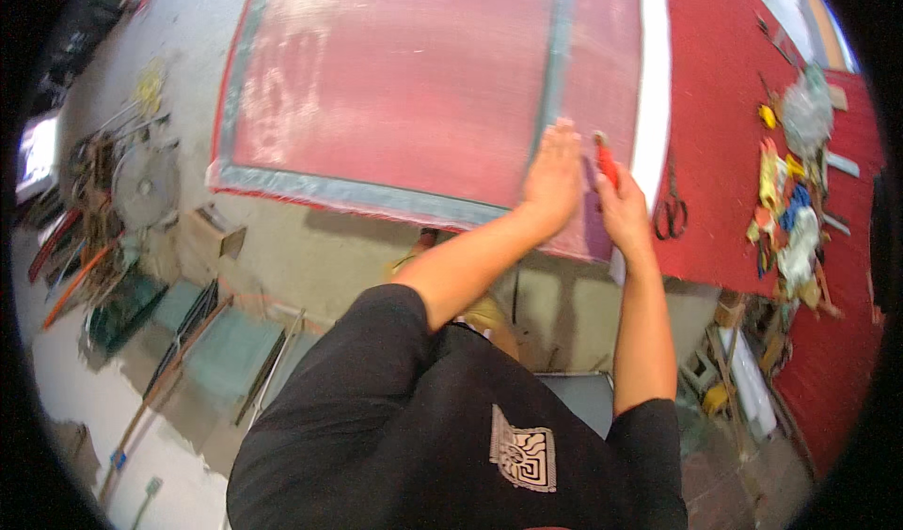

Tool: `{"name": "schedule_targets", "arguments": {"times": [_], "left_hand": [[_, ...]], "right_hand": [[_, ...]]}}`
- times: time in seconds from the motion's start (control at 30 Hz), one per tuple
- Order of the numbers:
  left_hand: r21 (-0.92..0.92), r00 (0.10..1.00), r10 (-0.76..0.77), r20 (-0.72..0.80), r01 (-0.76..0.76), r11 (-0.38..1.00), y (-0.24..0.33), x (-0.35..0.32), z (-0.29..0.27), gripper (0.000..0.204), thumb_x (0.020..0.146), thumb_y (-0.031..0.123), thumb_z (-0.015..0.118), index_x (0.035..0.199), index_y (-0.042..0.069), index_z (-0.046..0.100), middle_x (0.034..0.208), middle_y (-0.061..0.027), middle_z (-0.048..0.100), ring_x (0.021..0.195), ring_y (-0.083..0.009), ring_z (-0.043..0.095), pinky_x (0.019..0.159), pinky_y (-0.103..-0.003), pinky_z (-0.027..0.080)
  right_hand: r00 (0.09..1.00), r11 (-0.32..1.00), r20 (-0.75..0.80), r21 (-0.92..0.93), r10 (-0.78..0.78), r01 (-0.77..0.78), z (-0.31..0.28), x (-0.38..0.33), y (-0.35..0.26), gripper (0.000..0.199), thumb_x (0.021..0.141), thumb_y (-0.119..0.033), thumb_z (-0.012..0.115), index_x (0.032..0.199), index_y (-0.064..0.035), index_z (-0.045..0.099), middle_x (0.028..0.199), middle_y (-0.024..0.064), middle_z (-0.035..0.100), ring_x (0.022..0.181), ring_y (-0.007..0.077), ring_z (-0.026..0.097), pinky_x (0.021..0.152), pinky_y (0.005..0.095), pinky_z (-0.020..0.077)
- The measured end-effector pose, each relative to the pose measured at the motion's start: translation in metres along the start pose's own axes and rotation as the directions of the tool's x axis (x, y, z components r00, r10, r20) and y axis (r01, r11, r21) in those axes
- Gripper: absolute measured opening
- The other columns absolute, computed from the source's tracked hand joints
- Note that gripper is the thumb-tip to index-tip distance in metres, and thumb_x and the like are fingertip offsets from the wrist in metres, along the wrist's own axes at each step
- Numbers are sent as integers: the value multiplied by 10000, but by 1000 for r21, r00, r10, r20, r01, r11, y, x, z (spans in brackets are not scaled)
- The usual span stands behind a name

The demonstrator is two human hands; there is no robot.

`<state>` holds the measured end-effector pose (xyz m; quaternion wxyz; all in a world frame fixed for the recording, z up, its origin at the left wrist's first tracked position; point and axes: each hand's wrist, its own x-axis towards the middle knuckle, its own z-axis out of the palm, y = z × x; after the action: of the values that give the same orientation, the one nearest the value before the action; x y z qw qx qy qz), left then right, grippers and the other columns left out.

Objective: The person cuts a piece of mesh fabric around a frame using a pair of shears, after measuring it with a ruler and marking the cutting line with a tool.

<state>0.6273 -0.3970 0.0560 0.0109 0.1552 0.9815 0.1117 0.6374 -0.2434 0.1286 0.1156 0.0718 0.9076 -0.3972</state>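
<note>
A large red sheet (395, 69) with a grey-blue border strip lies spread on a table under a red cloth (724, 126). My left hand (555, 173) presses flat on the sheet near its right grey strip, fingers together. Just to the right of it, my right hand (623, 212) grips a red-handled cutter (607, 161), whose tip touches the sheet next to a white strip (651, 88).
Black scissors (670, 212) lie on the red cloth right of my right hand. A heap of coloured scraps and tools (790, 201) sits at the table's right side. On the floor at left are a round metal part (143, 184), tools and framed glass panels (226, 342).
</note>
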Motion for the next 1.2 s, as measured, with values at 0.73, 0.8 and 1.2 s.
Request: {"name": "schedule_targets", "arguments": {"times": [0.73,0.8,1.2], "left_hand": [[-307,999,-44,-13,38,951,-23,27,21,697,1076,284,424,1667,-65,302,1761,-302,218,1673,-416,120,1367,-522,73],[-244,999,-42,-14,38,969,-20,28,22,698,1061,260,441,1661,-72,314,1758,-291,232,1672,-409,125,1369,-514,80],[-73,995,-20,101,27,997,-17,29,-1,778,1072,370,481,1633,-139,304,1747,-286,260,1658,-423,153,1363,-527,94]], "right_hand": [[995,994,49,-64,87,-83,23,83,-22,410,1081,-286,598,1378,-14,672,1055,202,763,953,295,744,866,439,576],[983,976,83,-154,166,-152,26,110,-47,399,1070,-348,574,1234,-12,711,1033,272,757,997,422,747,906,511,560],[929,807,210,-575,303,-133,57,204,-125,576,1102,-395,442,1030,85,752,882,284,755,886,434,771,834,530,593]]}}
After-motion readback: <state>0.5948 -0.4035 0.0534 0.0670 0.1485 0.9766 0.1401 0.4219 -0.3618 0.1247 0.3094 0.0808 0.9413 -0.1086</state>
